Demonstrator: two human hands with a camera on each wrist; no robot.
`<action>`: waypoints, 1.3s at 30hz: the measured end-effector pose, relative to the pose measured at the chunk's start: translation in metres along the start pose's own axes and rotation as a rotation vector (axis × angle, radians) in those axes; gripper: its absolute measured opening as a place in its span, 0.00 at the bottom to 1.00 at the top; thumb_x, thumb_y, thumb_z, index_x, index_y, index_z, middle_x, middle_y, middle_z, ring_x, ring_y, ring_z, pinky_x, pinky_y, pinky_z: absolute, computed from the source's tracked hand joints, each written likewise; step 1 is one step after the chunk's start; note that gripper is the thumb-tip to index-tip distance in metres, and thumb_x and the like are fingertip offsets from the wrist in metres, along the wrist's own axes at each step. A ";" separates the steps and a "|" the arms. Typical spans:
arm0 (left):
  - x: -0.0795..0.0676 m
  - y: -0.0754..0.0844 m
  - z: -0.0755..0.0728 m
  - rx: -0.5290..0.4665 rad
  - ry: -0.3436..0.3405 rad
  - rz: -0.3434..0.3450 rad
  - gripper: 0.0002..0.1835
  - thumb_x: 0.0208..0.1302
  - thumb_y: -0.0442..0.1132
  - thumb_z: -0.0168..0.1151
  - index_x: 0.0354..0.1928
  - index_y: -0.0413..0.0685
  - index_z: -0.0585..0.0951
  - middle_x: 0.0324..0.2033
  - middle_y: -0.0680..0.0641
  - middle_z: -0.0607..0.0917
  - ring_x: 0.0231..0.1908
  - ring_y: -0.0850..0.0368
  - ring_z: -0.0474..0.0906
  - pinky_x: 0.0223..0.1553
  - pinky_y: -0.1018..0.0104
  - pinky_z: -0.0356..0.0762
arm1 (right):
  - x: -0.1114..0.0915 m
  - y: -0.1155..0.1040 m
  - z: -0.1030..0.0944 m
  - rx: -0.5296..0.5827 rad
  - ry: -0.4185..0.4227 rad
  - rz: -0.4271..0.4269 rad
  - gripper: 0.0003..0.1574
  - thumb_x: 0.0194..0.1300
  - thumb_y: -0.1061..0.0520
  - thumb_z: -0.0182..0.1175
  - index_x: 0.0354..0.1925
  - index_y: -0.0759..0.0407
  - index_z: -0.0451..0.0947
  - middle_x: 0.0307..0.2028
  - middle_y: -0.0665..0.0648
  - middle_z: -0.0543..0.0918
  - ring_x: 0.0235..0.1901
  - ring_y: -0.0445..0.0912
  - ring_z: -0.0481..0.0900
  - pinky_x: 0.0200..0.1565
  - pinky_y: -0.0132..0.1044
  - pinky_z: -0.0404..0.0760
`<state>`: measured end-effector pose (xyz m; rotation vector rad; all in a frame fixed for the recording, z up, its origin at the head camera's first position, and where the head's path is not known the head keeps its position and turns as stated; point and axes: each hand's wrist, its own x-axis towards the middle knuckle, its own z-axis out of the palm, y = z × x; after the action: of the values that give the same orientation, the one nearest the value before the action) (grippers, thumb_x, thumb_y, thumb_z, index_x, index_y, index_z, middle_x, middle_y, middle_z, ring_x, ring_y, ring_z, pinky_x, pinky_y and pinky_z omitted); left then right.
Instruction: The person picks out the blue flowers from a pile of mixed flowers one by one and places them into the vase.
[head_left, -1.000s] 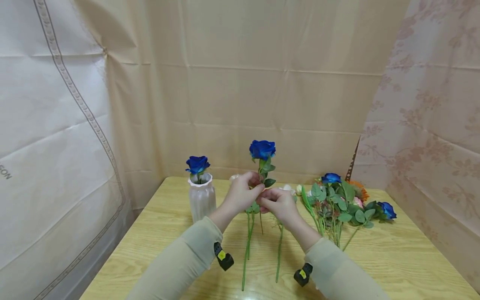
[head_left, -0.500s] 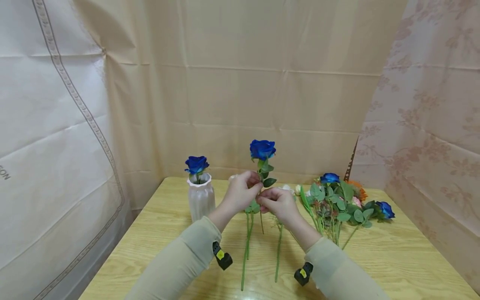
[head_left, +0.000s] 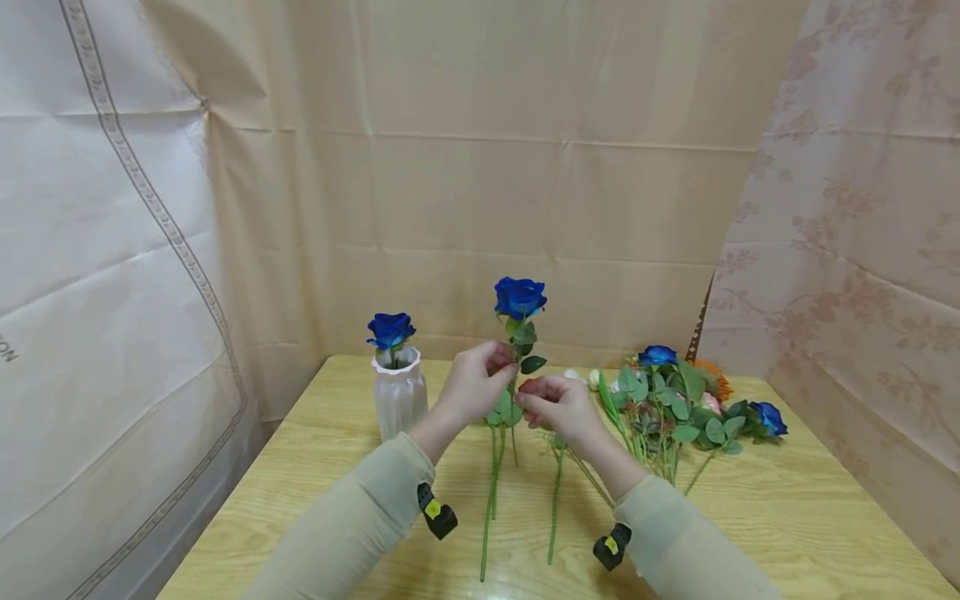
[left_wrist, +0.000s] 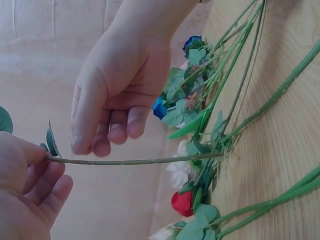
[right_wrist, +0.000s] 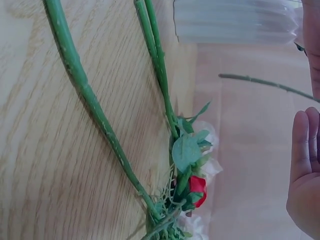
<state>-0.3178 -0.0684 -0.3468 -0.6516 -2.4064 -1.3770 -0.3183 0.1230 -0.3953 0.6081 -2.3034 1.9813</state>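
Observation:
A blue rose (head_left: 520, 297) stands upright above the table, its stem (left_wrist: 135, 162) pinched between the thumb and fingers of my left hand (head_left: 474, 385). The bare lower stem runs down from that hand. Just right of the stem is my right hand (head_left: 561, 407), its fingers loosely bent and holding nothing; a gap shows between it and the stem in the left wrist view. A second blue rose (head_left: 391, 331) stands in the white ribbed vase (head_left: 400, 400) left of my hands. Behind my hands, a red rose (left_wrist: 183, 202) lies among leaves and white blooms.
At the right of the wooden table (head_left: 810, 517) lies a pile of flowers: blue roses (head_left: 768, 419), an orange bloom (head_left: 716, 381) and leafy stems. Loose green stems (head_left: 489, 517) point toward me below my hands. Cloth (head_left: 525, 192) hangs behind the table.
My left hand has shifted slightly left with the blue rose. My right hand, earlier close against the left, now sits apart from it and the stem.

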 end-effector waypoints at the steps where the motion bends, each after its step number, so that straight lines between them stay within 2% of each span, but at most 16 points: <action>1: 0.000 -0.001 -0.002 0.007 0.001 0.001 0.03 0.72 0.37 0.63 0.45 0.49 0.83 0.36 0.55 0.85 0.35 0.60 0.81 0.37 0.63 0.82 | 0.000 0.000 -0.001 -0.004 0.003 0.004 0.14 0.69 0.59 0.67 0.46 0.70 0.83 0.35 0.71 0.85 0.30 0.55 0.85 0.33 0.41 0.87; 5: 0.000 -0.002 -0.008 0.031 0.018 0.004 0.04 0.72 0.38 0.64 0.44 0.49 0.83 0.36 0.54 0.86 0.34 0.59 0.81 0.37 0.63 0.82 | -0.001 -0.001 -0.004 -0.012 0.020 0.028 0.16 0.69 0.57 0.68 0.48 0.68 0.83 0.36 0.66 0.85 0.31 0.56 0.84 0.34 0.42 0.87; 10: -0.001 -0.003 -0.014 0.038 0.036 0.010 0.04 0.71 0.37 0.64 0.44 0.46 0.83 0.36 0.53 0.86 0.35 0.58 0.81 0.38 0.61 0.82 | -0.001 0.001 -0.009 -0.004 0.038 0.038 0.22 0.68 0.54 0.69 0.52 0.69 0.80 0.41 0.63 0.84 0.34 0.57 0.85 0.37 0.52 0.87; 13: -0.002 -0.004 -0.018 0.035 0.041 0.008 0.05 0.71 0.36 0.64 0.45 0.45 0.83 0.37 0.52 0.87 0.36 0.58 0.81 0.39 0.62 0.82 | -0.001 0.002 -0.013 -0.026 0.046 0.016 0.25 0.68 0.52 0.70 0.55 0.68 0.79 0.43 0.63 0.84 0.36 0.60 0.85 0.36 0.53 0.87; 17: -0.004 -0.004 -0.024 0.044 0.045 0.008 0.06 0.71 0.37 0.65 0.46 0.46 0.83 0.37 0.53 0.87 0.35 0.59 0.81 0.38 0.63 0.82 | -0.001 0.004 -0.017 -0.049 0.060 -0.010 0.24 0.67 0.51 0.71 0.55 0.63 0.80 0.45 0.61 0.84 0.39 0.56 0.85 0.35 0.49 0.88; 19: -0.005 -0.003 -0.027 0.044 0.049 0.025 0.05 0.70 0.36 0.65 0.45 0.45 0.83 0.37 0.53 0.87 0.34 0.59 0.81 0.37 0.63 0.82 | -0.001 0.003 -0.019 -0.053 0.069 -0.018 0.23 0.66 0.51 0.71 0.54 0.61 0.80 0.46 0.61 0.84 0.39 0.54 0.85 0.36 0.50 0.88; 22: -0.006 0.000 -0.032 0.049 0.058 0.052 0.05 0.70 0.36 0.65 0.45 0.45 0.83 0.37 0.53 0.87 0.33 0.59 0.81 0.35 0.63 0.82 | -0.002 0.002 -0.022 -0.057 0.075 -0.024 0.23 0.66 0.51 0.71 0.55 0.59 0.80 0.47 0.61 0.83 0.41 0.56 0.85 0.36 0.49 0.88; 25: -0.007 0.002 -0.037 0.050 0.066 0.067 0.04 0.70 0.36 0.65 0.44 0.46 0.84 0.36 0.53 0.86 0.33 0.59 0.81 0.34 0.63 0.82 | -0.002 0.000 -0.024 -0.046 0.072 -0.023 0.24 0.66 0.50 0.72 0.55 0.59 0.79 0.48 0.61 0.83 0.43 0.57 0.84 0.37 0.48 0.88; 31: -0.008 0.007 -0.046 0.046 0.084 0.092 0.04 0.70 0.35 0.65 0.44 0.44 0.83 0.35 0.52 0.87 0.32 0.59 0.81 0.34 0.64 0.82 | -0.002 -0.003 -0.026 -0.011 0.041 -0.052 0.26 0.68 0.53 0.70 0.59 0.62 0.76 0.52 0.62 0.81 0.44 0.54 0.84 0.41 0.50 0.87; 35: -0.008 0.011 -0.052 0.035 0.099 0.123 0.04 0.69 0.34 0.65 0.43 0.43 0.83 0.35 0.50 0.87 0.31 0.58 0.82 0.34 0.64 0.82 | -0.001 -0.007 -0.027 0.026 0.022 -0.071 0.27 0.69 0.56 0.69 0.61 0.63 0.73 0.55 0.63 0.79 0.47 0.52 0.83 0.44 0.54 0.86; 39: -0.009 0.014 -0.059 0.026 0.102 0.129 0.04 0.70 0.34 0.65 0.44 0.42 0.83 0.36 0.50 0.87 0.33 0.58 0.82 0.35 0.64 0.82 | 0.000 -0.011 -0.029 0.075 0.012 -0.071 0.29 0.70 0.57 0.68 0.64 0.62 0.71 0.57 0.63 0.77 0.51 0.51 0.81 0.47 0.52 0.86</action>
<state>-0.3012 -0.1150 -0.3108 -0.6992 -2.2576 -1.2922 -0.3209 0.1495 -0.3800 0.6714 -2.1774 2.0413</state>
